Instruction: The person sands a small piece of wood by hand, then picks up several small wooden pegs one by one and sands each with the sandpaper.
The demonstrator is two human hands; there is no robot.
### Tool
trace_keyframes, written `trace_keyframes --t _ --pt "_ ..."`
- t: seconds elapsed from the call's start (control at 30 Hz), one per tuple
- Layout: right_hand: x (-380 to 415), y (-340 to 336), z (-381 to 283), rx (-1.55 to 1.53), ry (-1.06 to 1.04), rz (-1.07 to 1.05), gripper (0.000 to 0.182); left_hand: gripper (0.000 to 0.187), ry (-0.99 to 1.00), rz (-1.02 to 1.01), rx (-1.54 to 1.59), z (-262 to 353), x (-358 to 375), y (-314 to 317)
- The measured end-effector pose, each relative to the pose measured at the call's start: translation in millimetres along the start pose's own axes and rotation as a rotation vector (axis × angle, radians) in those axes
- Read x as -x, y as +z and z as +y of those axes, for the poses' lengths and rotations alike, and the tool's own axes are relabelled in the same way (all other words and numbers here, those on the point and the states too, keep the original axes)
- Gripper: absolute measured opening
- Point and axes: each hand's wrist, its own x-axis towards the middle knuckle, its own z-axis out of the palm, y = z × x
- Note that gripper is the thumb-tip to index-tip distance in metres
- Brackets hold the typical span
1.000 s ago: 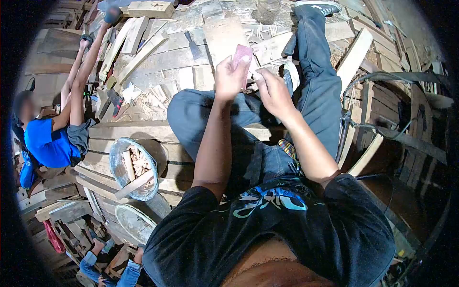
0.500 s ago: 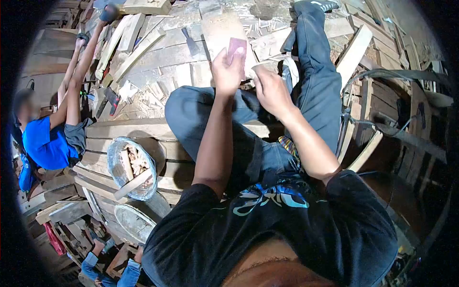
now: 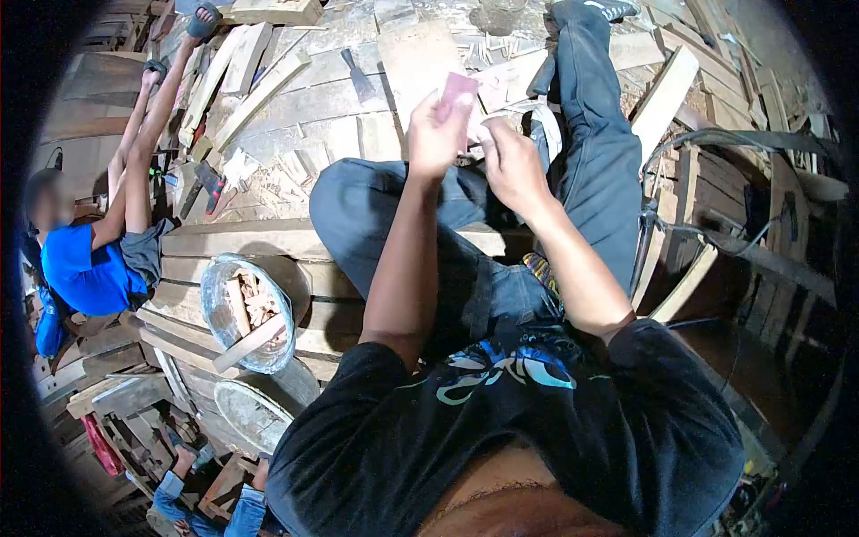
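My left hand (image 3: 436, 143) is closed on a piece of reddish sandpaper (image 3: 460, 94), a flat strip with a pale dusty patch on its face. Close beside it, my right hand (image 3: 519, 168) has thumb and fingers pinched together at the sandpaper's lower right edge. Something small and pale shows at those fingertips, too little of it to name. Both hands are above my lap, between my bent left leg and my stretched right leg. Beyond them a broad pale board (image 3: 419, 55) lies on the floor.
A scraper-like tool (image 3: 360, 79) lies left of the board. At my left stand a bucket of wood offcuts (image 3: 208, 309) and another round container (image 3: 234, 413). A person in a blue shirt (image 3: 89, 268) sits far left. Planks (image 3: 667, 103) and a dark strap (image 3: 761, 140) are at right.
My left hand has shifted slightly right with the sandpaper, which now shows more of its dusty face. My right hand has turned a little, its fingertips still close to the strip.
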Motion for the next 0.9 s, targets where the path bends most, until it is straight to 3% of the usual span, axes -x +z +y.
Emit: trace_keyframes --t 0.03,0.23,0.3,0.4,0.5,0.57,0.63,0.67,0.73,0.83,0.9 --pt "-2.5 -1.9 2.5 0.035 0.043 -0.002 0.016 0.016 0.086 -0.055 -0.028 -13.7 -3.6 -0.2" --pt "-0.4 3.2 7.8 0.008 -0.005 0.032 0.017 0.019 0.056 -0.001 -0.031 -12.8 -1.3 1.1" --pt "0.9 2.6 10.3 -0.028 0.001 0.027 0.017 0.018 0.214 0.028 -0.091 -22.1 -4.2 5.7" --pt "8.5 4.9 0.7 0.01 -0.016 -0.051 0.016 0.018 -0.034 0.076 -0.043 -12.2 -5.0 -1.3" --pt "-0.5 -2.0 6.5 -0.017 0.03 0.017 0.012 0.018 0.132 -0.07 0.046 -17.8 1.2 6.5" --pt "6.6 0.9 1.8 0.011 -0.053 -0.014 0.013 0.019 0.014 -0.03 0.038 -17.9 -3.4 1.9" --pt "5.7 3.1 -2.7 -0.01 0.007 -0.03 0.014 0.019 -0.044 0.076 -0.027 -6.7 -2.3 -0.8" --pt "4.0 2.5 2.8 0.003 0.012 -0.004 0.015 0.019 0.01 0.075 -0.185 -24.6 -5.6 -4.0" --pt "1.2 -4.3 0.4 0.048 0.042 -0.01 0.016 0.019 0.044 -0.009 -0.067 -17.2 0.3 0.3" --pt "9.8 4.6 -3.3 -0.007 -0.036 -0.033 0.015 0.018 0.0 0.032 -0.003 -14.5 -8.9 -6.6" --pt "2.8 3.1 0.6 0.021 -0.004 0.041 0.014 0.016 0.029 0.047 -0.228 -19.3 -3.6 -4.5"
